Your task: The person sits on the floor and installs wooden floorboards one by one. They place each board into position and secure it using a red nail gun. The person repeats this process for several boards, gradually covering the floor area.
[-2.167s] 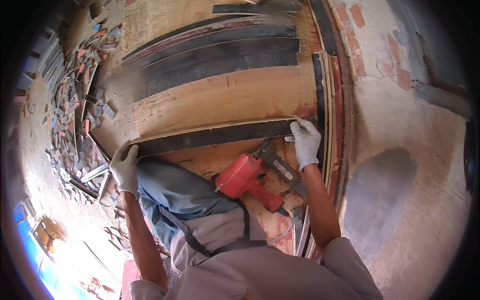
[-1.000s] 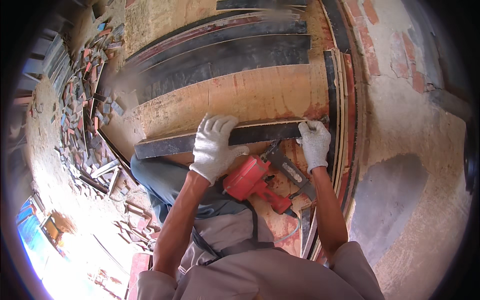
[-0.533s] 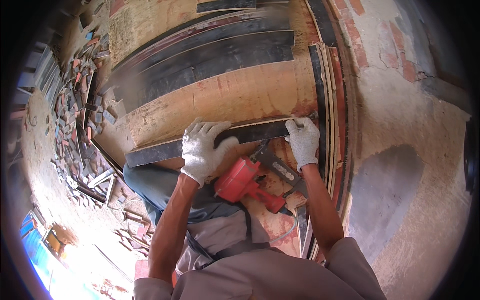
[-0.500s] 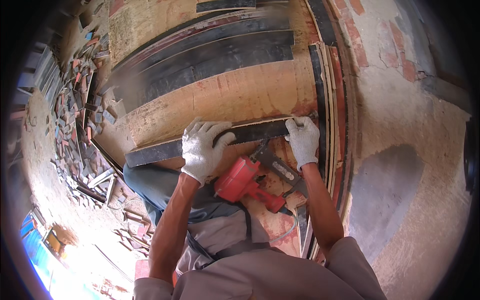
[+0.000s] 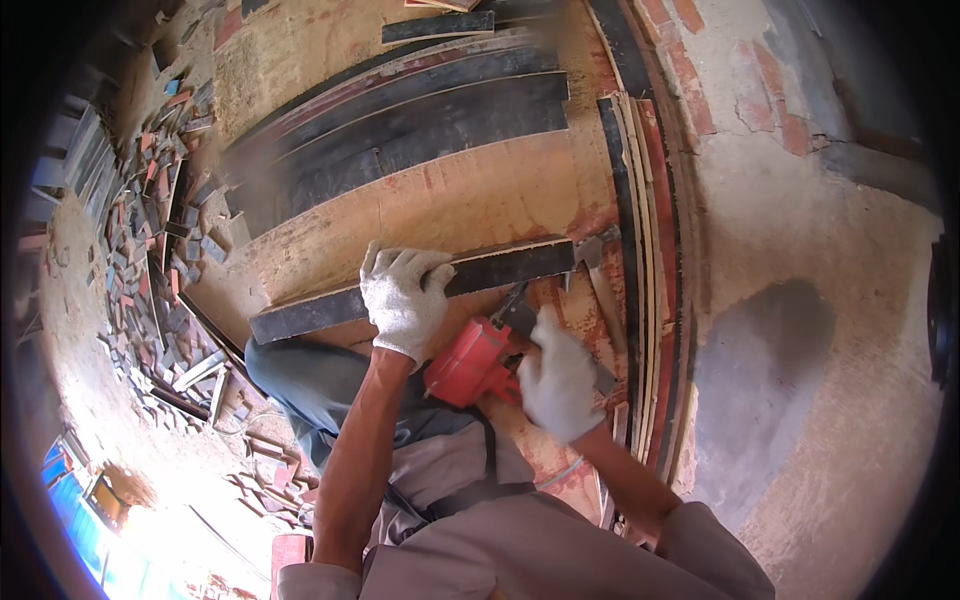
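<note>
My left hand (image 5: pixel 405 300), in a white knit work glove, grips a long narrow black-faced wooden strip (image 5: pixel 520 268) near its middle, fingers bent over its far edge. The strip lies across in front of me on a larger board. My right hand (image 5: pixel 562 380), gloved alike and smeared by motion, is over the handle end of a red nail gun (image 5: pixel 468 362). It hides that handle, so I cannot see whether its fingers close round it. The nail gun lies on its side between the strip and my lap. By the strip's right end rests a hammer (image 5: pixel 606 305).
Several black-faced strips (image 5: pixel 470 115) lie farther away on the brown board (image 5: pixel 470 185). Long boards on edge (image 5: pixel 640 260) run along the right side, with concrete floor (image 5: pixel 770 230) beyond. Wood offcuts (image 5: pixel 160 250) are heaped at the left. A thin hose (image 5: pixel 562 472) trails near my lap.
My right hand has left the strip's right end and come down toward me onto the nail gun's handle area, uncovering the hammer. My left hand stays on the strip.
</note>
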The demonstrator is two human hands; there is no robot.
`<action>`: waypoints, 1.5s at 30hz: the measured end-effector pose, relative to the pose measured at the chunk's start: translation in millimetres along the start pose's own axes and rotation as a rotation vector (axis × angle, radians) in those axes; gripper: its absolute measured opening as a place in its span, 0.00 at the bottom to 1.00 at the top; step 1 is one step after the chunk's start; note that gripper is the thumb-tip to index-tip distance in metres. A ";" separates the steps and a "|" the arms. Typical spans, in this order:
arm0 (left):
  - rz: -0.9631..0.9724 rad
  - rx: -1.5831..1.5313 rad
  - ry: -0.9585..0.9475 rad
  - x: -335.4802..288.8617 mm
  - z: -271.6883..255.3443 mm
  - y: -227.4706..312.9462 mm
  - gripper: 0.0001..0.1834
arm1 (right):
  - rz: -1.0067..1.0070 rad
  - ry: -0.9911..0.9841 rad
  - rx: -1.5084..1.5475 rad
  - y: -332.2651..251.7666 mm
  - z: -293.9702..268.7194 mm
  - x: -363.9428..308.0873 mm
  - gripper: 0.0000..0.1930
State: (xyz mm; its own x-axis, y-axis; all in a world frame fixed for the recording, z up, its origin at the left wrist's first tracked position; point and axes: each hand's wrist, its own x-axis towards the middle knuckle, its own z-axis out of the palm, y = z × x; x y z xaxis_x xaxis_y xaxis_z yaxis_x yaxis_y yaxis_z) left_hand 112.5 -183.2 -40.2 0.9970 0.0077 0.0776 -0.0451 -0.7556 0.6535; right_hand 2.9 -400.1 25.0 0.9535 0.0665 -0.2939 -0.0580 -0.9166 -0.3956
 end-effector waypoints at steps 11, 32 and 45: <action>-0.013 -0.003 0.035 -6.2 6.4 -0.5 0.04 | 0.368 -0.418 0.269 -13.5 22.2 -22.7 0.56; -0.063 -0.012 0.057 -8.7 7.1 0.4 0.05 | 0.669 -0.238 0.972 32.5 -122.0 27.5 0.06; -0.070 -0.022 0.060 -9.9 8.3 -0.3 0.03 | 0.586 -0.348 0.838 4.1 -120.5 36.9 0.11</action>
State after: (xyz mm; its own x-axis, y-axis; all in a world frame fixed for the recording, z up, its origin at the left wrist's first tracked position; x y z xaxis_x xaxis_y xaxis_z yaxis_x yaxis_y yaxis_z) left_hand 103.2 -188.4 -47.4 0.9922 0.0993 0.0758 0.0222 -0.7374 0.6751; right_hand 73.5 -448.9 117.4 0.5827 -0.0650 -0.8101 -0.7879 -0.2894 -0.5435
